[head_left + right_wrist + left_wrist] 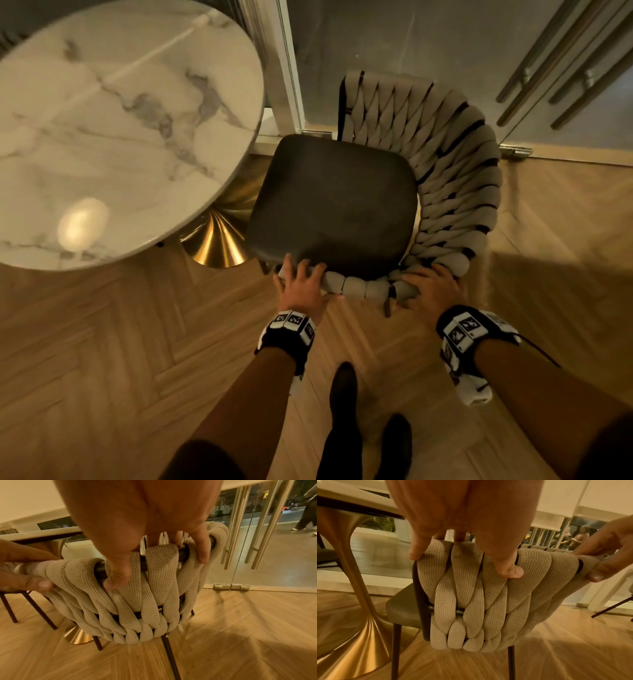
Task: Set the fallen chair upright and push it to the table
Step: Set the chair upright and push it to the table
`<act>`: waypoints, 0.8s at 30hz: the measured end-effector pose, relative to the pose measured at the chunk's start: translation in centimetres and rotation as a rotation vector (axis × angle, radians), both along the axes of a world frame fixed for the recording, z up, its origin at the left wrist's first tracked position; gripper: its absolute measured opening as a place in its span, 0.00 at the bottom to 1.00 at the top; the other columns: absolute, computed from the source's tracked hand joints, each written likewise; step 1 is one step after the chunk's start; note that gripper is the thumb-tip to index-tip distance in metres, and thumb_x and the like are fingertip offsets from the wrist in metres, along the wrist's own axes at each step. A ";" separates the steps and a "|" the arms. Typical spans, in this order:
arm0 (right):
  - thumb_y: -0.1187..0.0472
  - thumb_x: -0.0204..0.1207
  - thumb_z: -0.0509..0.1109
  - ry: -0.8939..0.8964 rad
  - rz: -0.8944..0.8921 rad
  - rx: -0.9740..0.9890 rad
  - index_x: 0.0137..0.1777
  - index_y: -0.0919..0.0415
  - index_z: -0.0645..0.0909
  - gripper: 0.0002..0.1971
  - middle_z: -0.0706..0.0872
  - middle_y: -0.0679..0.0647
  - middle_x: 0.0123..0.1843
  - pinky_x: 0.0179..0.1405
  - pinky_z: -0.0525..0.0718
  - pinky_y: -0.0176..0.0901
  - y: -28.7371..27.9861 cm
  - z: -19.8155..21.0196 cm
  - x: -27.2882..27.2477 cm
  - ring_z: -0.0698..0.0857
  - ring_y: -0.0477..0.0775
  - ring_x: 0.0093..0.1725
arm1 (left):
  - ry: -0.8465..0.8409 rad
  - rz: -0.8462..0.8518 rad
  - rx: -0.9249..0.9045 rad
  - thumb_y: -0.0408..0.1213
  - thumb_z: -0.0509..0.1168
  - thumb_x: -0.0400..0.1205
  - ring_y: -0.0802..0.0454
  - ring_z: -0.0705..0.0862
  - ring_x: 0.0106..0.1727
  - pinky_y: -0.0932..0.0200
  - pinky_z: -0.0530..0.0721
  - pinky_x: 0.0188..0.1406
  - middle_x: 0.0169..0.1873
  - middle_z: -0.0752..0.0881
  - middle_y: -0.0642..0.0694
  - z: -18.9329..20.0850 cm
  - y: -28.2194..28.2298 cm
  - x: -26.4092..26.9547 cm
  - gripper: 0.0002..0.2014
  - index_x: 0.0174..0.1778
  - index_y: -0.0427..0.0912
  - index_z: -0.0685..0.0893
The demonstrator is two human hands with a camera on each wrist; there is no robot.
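Observation:
The chair [334, 202] stands upright on its legs, with a dark seat and a curved back woven from thick beige straps [471, 601]. Its seat's left edge lies close to the round white marble table [113, 130]. My left hand [301, 286] grips the top rail of the back near its left end, fingers curled over the rail and thumb on the outside [465, 536]. My right hand [430, 286] grips the same rail further right, fingers hooked over the straps [154, 545].
The table's gold pedestal base [219, 236] flares out on the herringbone wood floor beside the chair's front legs. Glass doors with long steel handles [561, 65] stand behind the chair. Another chair's dark legs [30, 609] show at the left. My feet [346, 411] are behind the chair.

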State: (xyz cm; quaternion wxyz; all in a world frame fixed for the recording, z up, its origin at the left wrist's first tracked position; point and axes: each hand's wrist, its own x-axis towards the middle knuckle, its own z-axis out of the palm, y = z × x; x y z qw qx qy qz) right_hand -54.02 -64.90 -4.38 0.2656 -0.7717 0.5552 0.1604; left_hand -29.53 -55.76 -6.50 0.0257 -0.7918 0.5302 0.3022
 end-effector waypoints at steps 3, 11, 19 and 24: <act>0.44 0.71 0.76 0.000 -0.004 -0.016 0.74 0.41 0.75 0.31 0.73 0.49 0.80 0.77 0.66 0.72 -1.9 -0.1 1.1 0.60 0.64 0.82 | 0.000 0.011 -0.031 0.65 0.68 0.80 0.30 0.42 0.90 0.17 0.49 0.85 0.88 0.62 0.42 -0.2 -1.9 1.1 0.38 0.85 0.57 0.65; 0.44 0.72 0.76 -0.041 0.020 -0.071 0.74 0.42 0.77 0.29 0.76 0.51 0.79 0.77 0.66 0.73 -5.0 -0.8 3.8 0.62 0.66 0.82 | 0.002 0.041 -0.053 0.63 0.72 0.78 0.30 0.45 0.90 0.19 0.52 0.85 0.86 0.66 0.43 -0.3 -4.9 4.0 0.38 0.83 0.57 0.69; 0.42 0.73 0.74 -0.040 0.066 -0.083 0.72 0.42 0.78 0.27 0.78 0.50 0.77 0.77 0.68 0.69 -5.8 -0.3 4.1 0.65 0.64 0.80 | 0.013 0.074 -0.053 0.64 0.72 0.77 0.31 0.47 0.90 0.19 0.54 0.85 0.86 0.67 0.43 0.0 -4.6 3.8 0.39 0.83 0.57 0.70; 0.42 0.71 0.76 -0.025 0.071 -0.053 0.73 0.43 0.78 0.29 0.78 0.51 0.77 0.78 0.68 0.69 -6.4 -0.2 3.9 0.66 0.64 0.79 | 0.019 0.077 -0.035 0.65 0.72 0.77 0.31 0.47 0.90 0.19 0.54 0.85 0.86 0.67 0.43 0.5 -5.2 3.4 0.39 0.83 0.56 0.70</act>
